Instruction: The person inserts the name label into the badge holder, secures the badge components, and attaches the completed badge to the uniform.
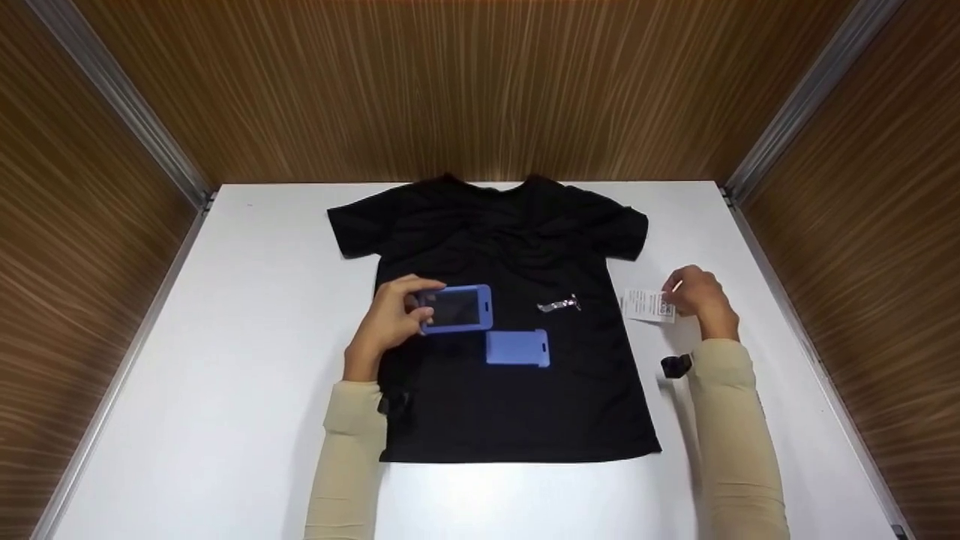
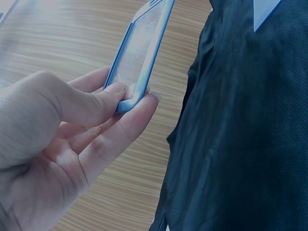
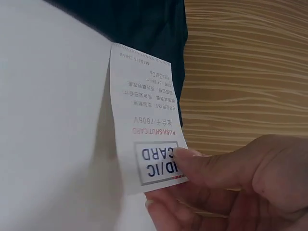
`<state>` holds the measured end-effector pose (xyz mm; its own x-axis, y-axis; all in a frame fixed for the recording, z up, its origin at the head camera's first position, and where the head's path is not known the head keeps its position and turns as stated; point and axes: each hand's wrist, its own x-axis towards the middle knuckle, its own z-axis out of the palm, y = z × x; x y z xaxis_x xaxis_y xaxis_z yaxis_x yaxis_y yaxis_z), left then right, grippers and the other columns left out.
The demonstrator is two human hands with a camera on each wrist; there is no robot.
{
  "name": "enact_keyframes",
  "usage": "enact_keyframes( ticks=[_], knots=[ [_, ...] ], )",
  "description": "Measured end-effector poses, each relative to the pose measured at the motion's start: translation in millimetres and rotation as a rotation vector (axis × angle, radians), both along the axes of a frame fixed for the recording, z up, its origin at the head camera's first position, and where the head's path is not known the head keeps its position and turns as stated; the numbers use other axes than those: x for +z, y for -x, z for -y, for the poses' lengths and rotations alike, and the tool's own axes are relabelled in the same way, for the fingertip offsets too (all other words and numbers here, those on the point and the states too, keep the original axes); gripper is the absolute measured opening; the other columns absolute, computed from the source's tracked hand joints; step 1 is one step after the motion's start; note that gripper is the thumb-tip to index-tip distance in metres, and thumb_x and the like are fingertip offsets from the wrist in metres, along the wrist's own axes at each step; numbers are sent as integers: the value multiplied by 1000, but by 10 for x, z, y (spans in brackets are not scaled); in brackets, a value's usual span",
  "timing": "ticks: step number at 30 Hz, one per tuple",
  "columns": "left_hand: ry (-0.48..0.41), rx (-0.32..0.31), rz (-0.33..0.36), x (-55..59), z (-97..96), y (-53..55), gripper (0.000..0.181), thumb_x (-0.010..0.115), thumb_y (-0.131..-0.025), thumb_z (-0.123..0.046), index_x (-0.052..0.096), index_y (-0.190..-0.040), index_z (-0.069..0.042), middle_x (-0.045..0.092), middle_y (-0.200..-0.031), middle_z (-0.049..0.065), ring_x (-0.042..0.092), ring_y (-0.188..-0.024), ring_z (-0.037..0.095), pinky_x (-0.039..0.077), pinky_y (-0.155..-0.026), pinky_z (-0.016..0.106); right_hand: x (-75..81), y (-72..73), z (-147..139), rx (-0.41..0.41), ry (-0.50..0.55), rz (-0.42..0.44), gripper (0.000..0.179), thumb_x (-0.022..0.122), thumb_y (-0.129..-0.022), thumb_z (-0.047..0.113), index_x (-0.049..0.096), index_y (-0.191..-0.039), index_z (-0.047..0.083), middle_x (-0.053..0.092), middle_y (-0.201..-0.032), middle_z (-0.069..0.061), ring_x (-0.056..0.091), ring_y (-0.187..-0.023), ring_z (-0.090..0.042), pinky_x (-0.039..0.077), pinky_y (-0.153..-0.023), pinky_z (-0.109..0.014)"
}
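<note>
- head view: the left hand (image 1: 388, 313) has thumb and fingers clamped on one end of the blue card holder (image 1: 457, 309), which sits over the left part of the black t-shirt (image 1: 517, 405).
- head view: the right hand (image 1: 699, 298) pinches the paper card (image 1: 645, 306) just beyond the shirt's right edge, above the white table (image 1: 225, 420). the two held things are well apart, so each deserves its own steady grip.
- head view: the flat blue piece (image 1: 517, 348) and the metal clip (image 1: 559, 304) lie on the shirt between the hands; moving either hand inward calls for passing above them without a nudge.
- left wrist view: the thumb presses the near face by a corner, fingers behind, and the holder tilts. gripping the rim rather than the clear window (image 2: 137, 50) would, i judge, keep smudges off.
- right wrist view: thumb in front, fingers beneath, at the corner by the boxed "id/ic card" print. the sheet looks thin, so a light pinch should avoid creases; whether its far end touches the shirt, i cannot tell.
</note>
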<state>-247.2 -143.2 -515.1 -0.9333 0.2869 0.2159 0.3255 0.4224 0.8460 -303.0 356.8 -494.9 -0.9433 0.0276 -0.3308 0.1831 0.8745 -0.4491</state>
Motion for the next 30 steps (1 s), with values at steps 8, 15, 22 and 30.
enact_keyframes(
  ticks=[8, 15, 22, 30],
  knots=[
    [10, 5, 0, 6, -12, -6, 44, 67, -86, 18, 75, -122, -6, 67, -103, 18, 69, -69, 23, 56, -49, 25, 72, -32, 44, 28, 62, -107, 17, 62, -95, 3, 68, -106, -8, 70, -93, -24, 65, -61, -12, 49, -55, -22],
    [17, 3, -10, 9, -27, -1, 42, 67, -87, 17, 75, -122, -6, 67, -103, 18, 69, -67, 22, 56, -50, 25, 204, -54, 103, 34, 86, -166, 18, 60, -96, 4, 68, -106, -9, 72, -94, -28, 65, -55, -8, 48, -55, -21],
    [13, 0, -13, 4, -29, -6, 43, 67, -86, 18, 75, -122, -6, 67, -103, 18, 69, -67, 22, 57, -50, 26, 285, -67, 184, 40, 134, -186, 19, 59, -97, 3, 67, -110, -9, 72, -92, -27, 69, -57, -12, 50, -53, -19],
    [9, -5, -8, -1, -37, -4, 44, 66, -86, 18, 75, -122, -6, 67, -104, 19, 70, -69, 24, 57, -50, 26, 310, -103, 314, 53, 189, -197, 20, 57, -98, 0, 67, -112, -9, 71, -94, -27, 67, -63, -12, 54, -55, -19]
  ],
)
